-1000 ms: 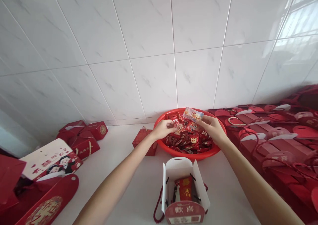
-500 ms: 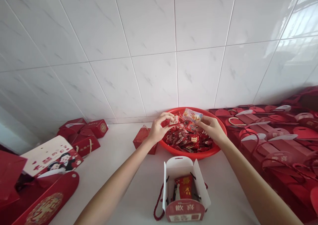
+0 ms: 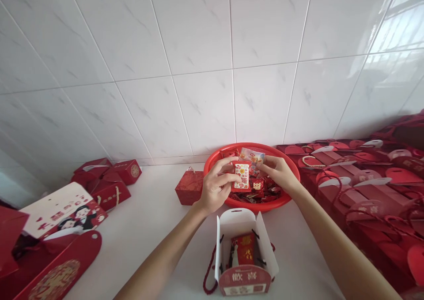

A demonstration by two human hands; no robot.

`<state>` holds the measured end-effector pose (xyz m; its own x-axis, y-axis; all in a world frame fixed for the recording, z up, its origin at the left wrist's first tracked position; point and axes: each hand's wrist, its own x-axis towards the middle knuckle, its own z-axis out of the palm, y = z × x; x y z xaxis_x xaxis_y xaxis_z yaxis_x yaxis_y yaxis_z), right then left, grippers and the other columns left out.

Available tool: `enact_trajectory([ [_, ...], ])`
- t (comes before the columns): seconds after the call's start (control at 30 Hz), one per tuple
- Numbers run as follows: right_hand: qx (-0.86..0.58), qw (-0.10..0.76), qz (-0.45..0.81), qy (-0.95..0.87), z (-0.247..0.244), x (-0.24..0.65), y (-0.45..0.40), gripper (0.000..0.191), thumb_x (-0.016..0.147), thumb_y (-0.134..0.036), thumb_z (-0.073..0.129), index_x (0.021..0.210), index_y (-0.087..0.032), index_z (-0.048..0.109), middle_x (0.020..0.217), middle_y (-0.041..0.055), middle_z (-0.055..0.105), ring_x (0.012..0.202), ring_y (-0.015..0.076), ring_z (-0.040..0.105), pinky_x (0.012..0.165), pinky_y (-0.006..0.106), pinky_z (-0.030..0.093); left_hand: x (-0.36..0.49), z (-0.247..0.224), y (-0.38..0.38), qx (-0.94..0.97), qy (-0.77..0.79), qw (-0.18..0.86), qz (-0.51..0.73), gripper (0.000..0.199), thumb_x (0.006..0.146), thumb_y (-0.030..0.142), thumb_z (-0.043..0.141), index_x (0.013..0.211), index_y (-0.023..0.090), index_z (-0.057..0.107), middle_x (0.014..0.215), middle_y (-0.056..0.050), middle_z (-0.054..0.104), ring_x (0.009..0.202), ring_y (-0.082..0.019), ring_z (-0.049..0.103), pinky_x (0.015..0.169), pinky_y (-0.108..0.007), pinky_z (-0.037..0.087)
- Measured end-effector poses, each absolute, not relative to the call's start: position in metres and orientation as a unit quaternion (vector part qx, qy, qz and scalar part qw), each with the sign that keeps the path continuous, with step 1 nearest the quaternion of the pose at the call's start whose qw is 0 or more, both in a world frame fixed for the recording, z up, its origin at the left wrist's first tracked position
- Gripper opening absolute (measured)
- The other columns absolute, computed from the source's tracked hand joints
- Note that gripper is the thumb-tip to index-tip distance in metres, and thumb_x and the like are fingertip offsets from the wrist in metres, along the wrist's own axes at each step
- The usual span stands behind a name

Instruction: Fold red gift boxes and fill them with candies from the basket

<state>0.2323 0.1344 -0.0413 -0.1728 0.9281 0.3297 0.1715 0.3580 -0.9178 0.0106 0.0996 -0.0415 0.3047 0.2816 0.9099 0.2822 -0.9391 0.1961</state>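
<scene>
My left hand [image 3: 215, 185] pinches a red-and-white candy packet [image 3: 242, 177], its printed face turned toward me, above the candy basket. My right hand [image 3: 278, 171] grips the edge of a pale, pastel-printed snack packet [image 3: 252, 155] at the back of the pile. Beneath both hands, the red plastic basket [image 3: 218, 203] holds many red-wrapped candies [image 3: 258, 186]. In front of it stands an open gift box [image 3: 244, 277] with white inner walls and a dark red cord handle. Inside that box lies a red packet with gold print [image 3: 247, 249].
A small closed red box [image 3: 189, 189] stands left of the basket. Rows of red gift boxes [image 3: 367, 203] fill the right side. More red boxes [image 3: 114, 181] and a white card box with cartoon figures [image 3: 62, 209] sit at left. A tiled wall [image 3: 205, 110] rises behind.
My left hand has moved toward me and right, bringing its candy packet into full view. My right hand has lowered slightly, still on the pastel packet. The open box has stayed put.
</scene>
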Motion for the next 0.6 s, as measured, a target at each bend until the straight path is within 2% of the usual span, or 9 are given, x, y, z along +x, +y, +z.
enact_trajectory([
  [0.07,-0.413,0.478,0.379,-0.676,-0.042,0.232,0.135,0.036,0.077,-0.051,0.067,0.085,-0.015,0.069,0.075,0.0055,0.07,0.066,0.0202,0.064,0.062,0.03,0.05,0.011,-0.039,0.095,-0.811,-0.179,-0.01,-0.557,0.028,0.09,-0.001,0.049,0.083,0.02,0.067,0.133,-0.008,0.062,0.095,-0.016,0.07,0.072,-0.028,0.059],
  [0.23,-0.403,0.464,0.367,-0.698,-0.046,0.233,0.138,0.031,0.079,-0.047,0.066,0.079,-0.016,0.068,0.076,0.0057,0.07,0.07,0.021,0.064,0.064,0.031,0.051,0.014,-0.034,0.086,-0.817,-0.178,-0.039,-0.547,0.025,0.092,0.002,0.052,0.08,0.019,0.066,0.127,-0.008,0.066,0.088,-0.013,0.07,0.073,-0.027,0.057],
  [0.4,-0.398,0.458,0.355,-0.711,-0.048,0.234,0.139,0.028,0.079,-0.043,0.065,0.081,-0.016,0.07,0.075,0.0057,0.071,0.07,0.0209,0.065,0.064,0.03,0.052,0.017,-0.035,0.085,-0.807,-0.168,-0.102,-0.557,0.023,0.092,0.004,0.055,0.078,0.018,0.065,0.125,-0.009,0.067,0.089,-0.013,0.07,0.073,-0.025,0.056],
  [0.6,-0.401,0.459,0.346,-0.714,-0.048,0.233,0.14,0.032,0.08,-0.046,0.065,0.084,-0.015,0.072,0.077,0.0059,0.071,0.07,0.0208,0.065,0.061,0.03,0.052,0.017,-0.036,0.085,-0.811,-0.169,-0.144,-0.542,0.024,0.092,0.003,0.054,0.076,0.017,0.065,0.124,-0.01,0.068,0.087,-0.012,0.07,0.077,-0.025,0.056],
])
